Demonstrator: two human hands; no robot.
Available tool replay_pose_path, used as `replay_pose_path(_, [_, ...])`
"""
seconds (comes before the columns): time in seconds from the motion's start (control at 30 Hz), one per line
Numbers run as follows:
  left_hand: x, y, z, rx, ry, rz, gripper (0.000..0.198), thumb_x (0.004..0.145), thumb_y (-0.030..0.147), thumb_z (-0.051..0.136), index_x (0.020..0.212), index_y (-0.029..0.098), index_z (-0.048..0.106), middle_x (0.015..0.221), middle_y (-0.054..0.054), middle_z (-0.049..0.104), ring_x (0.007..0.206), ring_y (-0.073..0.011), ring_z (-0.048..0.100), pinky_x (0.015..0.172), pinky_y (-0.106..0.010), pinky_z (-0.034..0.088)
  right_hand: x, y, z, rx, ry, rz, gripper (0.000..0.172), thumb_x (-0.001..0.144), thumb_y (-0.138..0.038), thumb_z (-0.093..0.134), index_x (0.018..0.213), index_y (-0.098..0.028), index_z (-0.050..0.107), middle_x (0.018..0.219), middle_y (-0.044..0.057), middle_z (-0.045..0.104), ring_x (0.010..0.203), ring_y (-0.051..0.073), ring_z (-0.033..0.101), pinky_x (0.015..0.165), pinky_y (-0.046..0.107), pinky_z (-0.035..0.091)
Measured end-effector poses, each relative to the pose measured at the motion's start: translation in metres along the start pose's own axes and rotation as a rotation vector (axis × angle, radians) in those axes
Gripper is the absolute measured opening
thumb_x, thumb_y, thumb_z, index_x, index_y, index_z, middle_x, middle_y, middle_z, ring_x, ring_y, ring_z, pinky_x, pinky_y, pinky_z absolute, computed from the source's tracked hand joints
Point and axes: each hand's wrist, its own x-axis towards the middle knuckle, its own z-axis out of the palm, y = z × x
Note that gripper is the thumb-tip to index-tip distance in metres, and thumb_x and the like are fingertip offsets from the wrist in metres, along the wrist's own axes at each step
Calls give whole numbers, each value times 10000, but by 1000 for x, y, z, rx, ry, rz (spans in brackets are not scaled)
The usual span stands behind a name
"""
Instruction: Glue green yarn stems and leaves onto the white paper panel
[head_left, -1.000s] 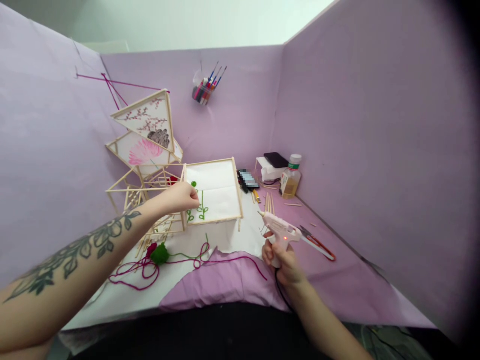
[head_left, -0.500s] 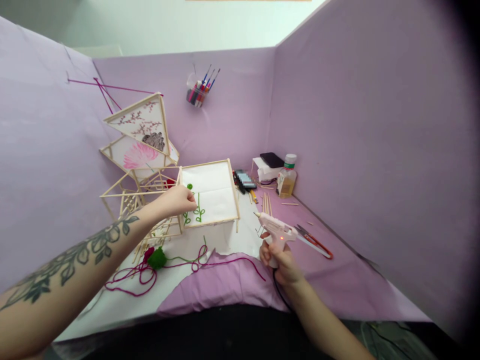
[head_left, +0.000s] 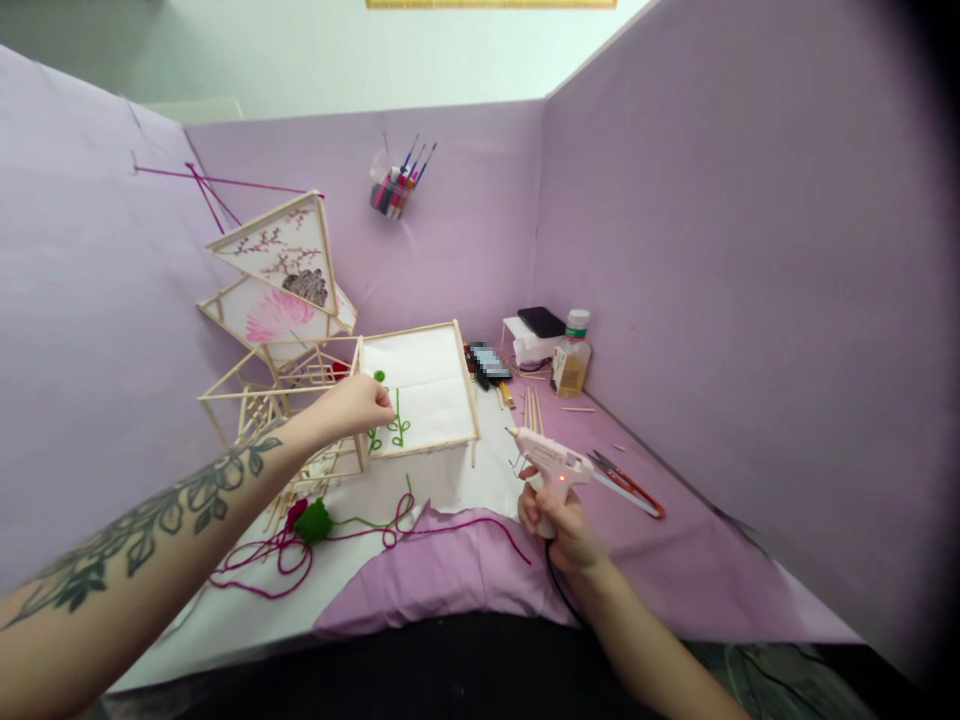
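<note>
My right hand (head_left: 561, 520) is wrapped around the handle of a pale pink hot glue gun (head_left: 553, 462), its nozzle pointing left and a red light lit on its side. Over a white panel (head_left: 431, 360) in a thin wooden stick frame, my left hand (head_left: 364, 402) is closed in a pinch. Its fingertips are at green yarn (head_left: 397, 430) laid on the panel as stems and looped leaves; whatever they pinch is hidden. Below lies a green yarn ball (head_left: 312, 521) with a tangled magenta strand (head_left: 277, 592).
Open stick frames (head_left: 255, 380) and painted panels (head_left: 289, 255) stand at the left. On the right are red-handled snips (head_left: 634, 490), loose sticks (head_left: 532, 410), a bottle (head_left: 571, 355) and a phone (head_left: 489, 360). A cup of brushes (head_left: 391, 195) hangs on the back wall.
Both hands stay almost where they were, the left still at the green yarn and the right still holding the glue gun. The camera view has shifted slightly.
</note>
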Motion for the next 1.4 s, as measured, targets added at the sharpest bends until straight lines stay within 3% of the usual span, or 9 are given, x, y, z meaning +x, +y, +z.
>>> replay_pose_path(0.4, [-1,-3,-1,-40,49,26,203,609,378,628,562,182,650,530,-13,618,555,-155,558,529,-250,375,0,0,-1,-5,7,6,376,729,-453,715,962,-197,566,517,-60,461,421,88,404,442,231,280])
replay_pose_path(0.67, [-20,-10,-10,-133,175,-7,342,703,474,539,718,162,680,583,-12,602,581,-156,538,545,-248,368,-1,0,1,-2,0,5,378,727,-456,715,957,-196,567,512,-60,461,420,87,409,435,225,274])
replay_pose_path(1.03, [-27,-9,4,-131,87,27,321,686,381,507,760,168,736,598,-14,635,598,-166,558,572,-248,389,0,3,-3,1,-17,12,362,749,-456,694,969,-202,560,520,-59,457,419,90,411,436,226,277])
replay_pose_path(1.4, [-20,-13,5,-124,102,25,318,698,392,532,786,182,754,551,-2,620,550,-151,528,561,-250,369,-2,3,-3,16,-37,1,339,768,-430,685,983,-199,562,525,-57,465,425,88,417,441,225,270])
